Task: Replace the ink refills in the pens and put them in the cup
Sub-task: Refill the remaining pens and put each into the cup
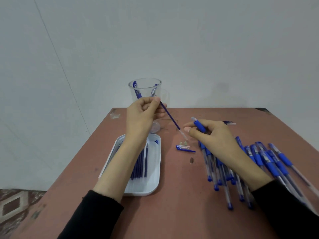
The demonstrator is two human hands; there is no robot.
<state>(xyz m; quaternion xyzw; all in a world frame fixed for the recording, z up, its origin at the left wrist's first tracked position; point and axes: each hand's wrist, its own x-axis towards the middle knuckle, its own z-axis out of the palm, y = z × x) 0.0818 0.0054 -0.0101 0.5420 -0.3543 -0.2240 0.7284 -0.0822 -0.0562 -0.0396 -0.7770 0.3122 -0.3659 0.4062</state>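
Plainly, from the head camera, two hands work above one reddish table (172, 218); both forearms end in black sleeves.

Counted: one clear cup (146, 91) stands just beyond the left hand (141, 116), and two blue pens (136, 90) lean upright inside it; one white tray (155, 187) lies under the left forearm, holding a row of dark blue refills (140, 165), perhaps six, though the arm covers some, so the number is uncertain; one loose pen cap (183, 147) lies on the table below the gap between the hands; one small metal tip (191, 160) lies just nearer the person than the cap; a heap of blue pens (262, 161), more than ten and too overlapped to count exactly, sprawls under and to the right of the right hand (214, 137); a few spare pieces (229, 122) lie just beyond that hand, too blurred to number.

The left hand is raised off the table, thumb and forefinger pinching the top end of one refill (170, 116); the refill slants down towards the right hand, its pale lower end just beside the right fingertips.

The right hand hovers lower, fingers curled round one pen barrel (199, 125); the barrel's blue grip and pale end stick out above the knuckles, angled towards the cup.
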